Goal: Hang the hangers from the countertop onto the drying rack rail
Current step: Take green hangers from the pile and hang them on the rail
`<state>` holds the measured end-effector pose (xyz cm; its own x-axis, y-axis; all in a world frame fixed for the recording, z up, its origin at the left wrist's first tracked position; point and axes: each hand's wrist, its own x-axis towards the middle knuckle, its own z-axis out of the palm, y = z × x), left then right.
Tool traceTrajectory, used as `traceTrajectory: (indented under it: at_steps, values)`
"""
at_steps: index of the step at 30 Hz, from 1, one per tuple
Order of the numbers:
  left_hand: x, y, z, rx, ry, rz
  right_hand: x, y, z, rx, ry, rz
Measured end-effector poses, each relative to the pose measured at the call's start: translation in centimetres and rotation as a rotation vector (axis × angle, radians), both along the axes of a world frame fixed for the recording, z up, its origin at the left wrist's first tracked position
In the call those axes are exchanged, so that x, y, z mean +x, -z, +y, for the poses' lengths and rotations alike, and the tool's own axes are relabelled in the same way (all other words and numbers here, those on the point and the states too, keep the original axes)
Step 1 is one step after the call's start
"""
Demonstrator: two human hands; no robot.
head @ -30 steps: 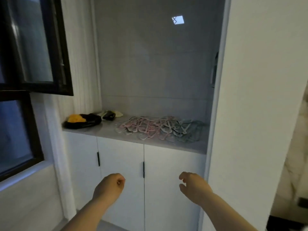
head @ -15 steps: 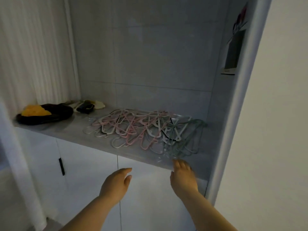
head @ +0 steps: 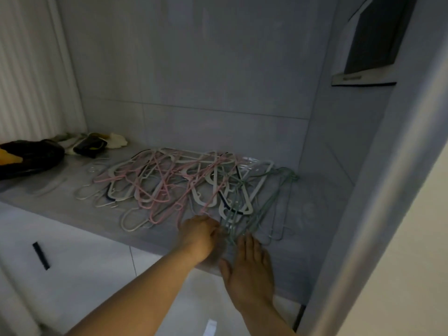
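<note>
Left hand (head: 198,235) advanced, curled on hangers (head: 169,185) | right hand (head: 247,270) flat beside

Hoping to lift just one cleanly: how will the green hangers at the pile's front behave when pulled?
Probably light and stiff: the green hangers are thin frames. Likely to snag and drag neighbours, since they overlap the white hangers and pink hangers.

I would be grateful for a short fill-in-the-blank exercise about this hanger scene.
The hangers lie piled on the ____.
The right hand, fingers straight, lies nearest the ____ hangers.
The left hand curls at the pile's ____ edge.
Missing words: countertop; green; near.
</note>
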<state>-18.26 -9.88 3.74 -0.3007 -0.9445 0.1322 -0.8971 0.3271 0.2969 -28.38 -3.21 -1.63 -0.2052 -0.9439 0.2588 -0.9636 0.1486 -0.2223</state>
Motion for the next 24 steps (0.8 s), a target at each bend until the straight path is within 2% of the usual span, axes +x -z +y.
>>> traceTrajectory:
  at_steps: [8, 11, 15, 17, 24]
  values:
    - [-4.7, 0.4, -3.0, 0.086, -0.099, -0.106, -0.2, 0.3, -0.5, 0.073, -0.014, 0.024]
    - [-4.7, 0.5, -3.4, 0.109, -0.130, -0.007, -0.3, 0.6, -0.7, 0.032, -0.008, -0.001]
    - [-3.6, 0.2, -3.8, 0.197, -0.182, 0.244, -0.2, 0.5, -0.6, 0.005, -0.012, 0.008]
    - [-2.8, -0.1, -4.0, 0.239, -0.223, 0.303, -0.2, 0.6, -0.7, -0.012, -0.004, 0.007]
    - [-0.9, -0.8, -3.4, 0.070, -0.236, 0.450, 0.2, 0.8, -0.6, -0.105, 0.027, -0.024]
